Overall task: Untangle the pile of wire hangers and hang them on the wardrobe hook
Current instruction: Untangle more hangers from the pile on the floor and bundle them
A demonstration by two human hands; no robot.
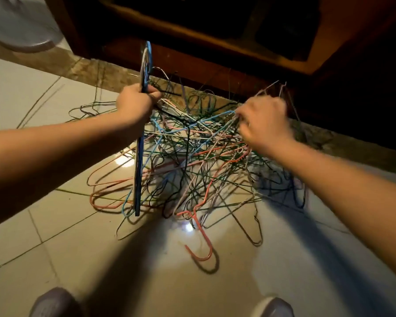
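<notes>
A tangled pile of wire hangers [192, 161] in green, blue, pink, orange and white lies on the tiled floor in front of a dark wooden wardrobe [215, 53]. My left hand [135, 104] grips a flat bunch of blue hangers [138, 170] held edge-on and upright, hooks pointing up above the fist. My right hand [263, 124] is at the pile's upper right, fingers pinching pale wires of a hanger still caught in the tangle. An orange hanger's hook [201, 250] sticks out toward me. No wardrobe hook is visible.
The wardrobe's base runs along the top, with a stone-coloured threshold strip [78, 69] before it. A white round object [21, 30] stands at the top left. My two shoes [53, 303] show at the bottom edge. Glossy floor tiles [66, 248] surround the pile.
</notes>
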